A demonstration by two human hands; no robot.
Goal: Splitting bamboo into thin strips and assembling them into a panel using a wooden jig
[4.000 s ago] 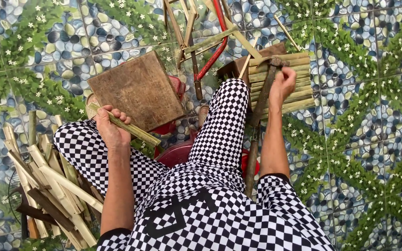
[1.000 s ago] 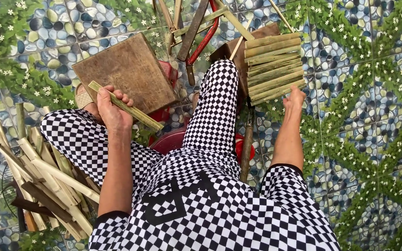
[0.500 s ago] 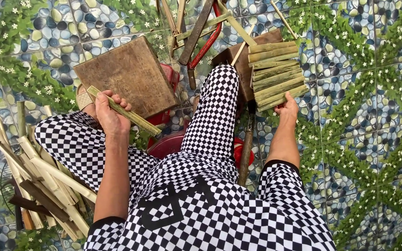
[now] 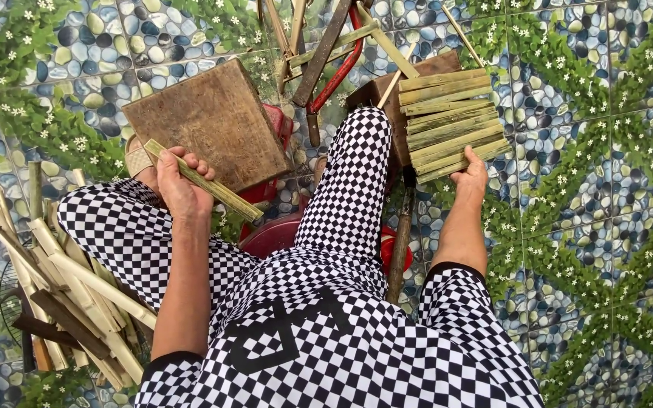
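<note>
Fingers: left hand (image 4: 179,189) closed round a bamboo strip (image 4: 204,181); right hand (image 4: 471,172) rests at the edge of the stacked bamboo slats (image 4: 447,121), its fingers hidden, grip unclear.
Floor: tiles (image 4: 606,227) printed with pebbles and leafy green vines.
Strip: flat, pale green, slanting across the lower corner of a worn wooden board (image 4: 209,125).
Around: loose bamboo pieces (image 4: 62,287) lie beside the left knee.
Change: half a second ago the right hand was lower, just below the slats; the strip is unmoved.

Probably home yard: pebble-patterned tiles (image 4: 606,249), bamboo strips (image 4: 447,121).
</note>
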